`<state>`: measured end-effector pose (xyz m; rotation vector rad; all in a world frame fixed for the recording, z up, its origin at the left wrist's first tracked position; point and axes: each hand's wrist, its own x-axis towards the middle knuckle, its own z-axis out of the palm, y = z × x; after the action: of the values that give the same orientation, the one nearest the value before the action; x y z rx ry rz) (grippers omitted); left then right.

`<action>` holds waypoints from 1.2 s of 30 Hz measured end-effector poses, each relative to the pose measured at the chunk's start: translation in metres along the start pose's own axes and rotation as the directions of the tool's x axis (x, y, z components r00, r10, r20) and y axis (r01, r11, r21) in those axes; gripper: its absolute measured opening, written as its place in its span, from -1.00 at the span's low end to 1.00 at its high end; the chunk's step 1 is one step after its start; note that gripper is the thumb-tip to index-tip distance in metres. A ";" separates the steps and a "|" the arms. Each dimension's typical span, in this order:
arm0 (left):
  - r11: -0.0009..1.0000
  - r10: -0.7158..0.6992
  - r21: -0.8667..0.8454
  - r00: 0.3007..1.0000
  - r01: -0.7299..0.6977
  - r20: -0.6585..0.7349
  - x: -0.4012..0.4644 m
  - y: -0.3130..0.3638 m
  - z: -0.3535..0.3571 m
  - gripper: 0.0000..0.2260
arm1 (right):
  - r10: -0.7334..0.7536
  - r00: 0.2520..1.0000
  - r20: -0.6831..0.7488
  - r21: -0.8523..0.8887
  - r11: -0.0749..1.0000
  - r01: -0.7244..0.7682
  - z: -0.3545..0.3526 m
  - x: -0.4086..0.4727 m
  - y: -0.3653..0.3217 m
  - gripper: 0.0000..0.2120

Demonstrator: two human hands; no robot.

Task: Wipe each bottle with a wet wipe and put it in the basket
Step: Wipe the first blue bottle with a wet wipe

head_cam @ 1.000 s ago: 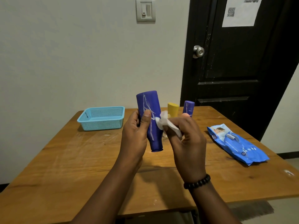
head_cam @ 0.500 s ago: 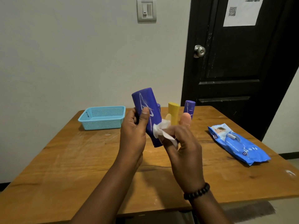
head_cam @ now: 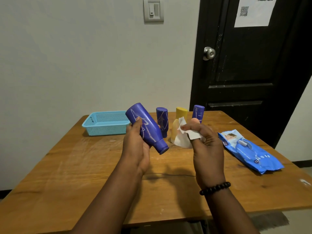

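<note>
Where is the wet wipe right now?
In the head view, the wet wipe is pinched in the right hand, centre frame, clear of the blue bottle held by the left hand.

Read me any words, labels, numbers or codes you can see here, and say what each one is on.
Wet wipes pack: white print, too small and blurred to read.
Paper sheet on the door: a QR code and a dark heading, unreadable.
Blue bottle in the left hand: only white scribbles, no text.

table (head_cam: 84, 174) wooden | door (head_cam: 249, 65) black, shut | knob (head_cam: 209, 53) | wall switch (head_cam: 153, 10)
</note>
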<state>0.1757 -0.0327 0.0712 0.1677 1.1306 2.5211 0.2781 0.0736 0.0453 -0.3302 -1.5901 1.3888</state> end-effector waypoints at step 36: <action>0.996 -0.091 0.030 0.875 0.087 0.476 -0.010 -0.004 -0.010 -0.55 | -0.191 0.979 0.077 -0.139 0.970 0.200 0.011 0.021 -0.028 -0.70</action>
<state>0.1835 -0.0406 0.0621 0.6836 0.9173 2.2130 0.2695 0.0738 0.0806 -0.2107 -1.7324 1.1450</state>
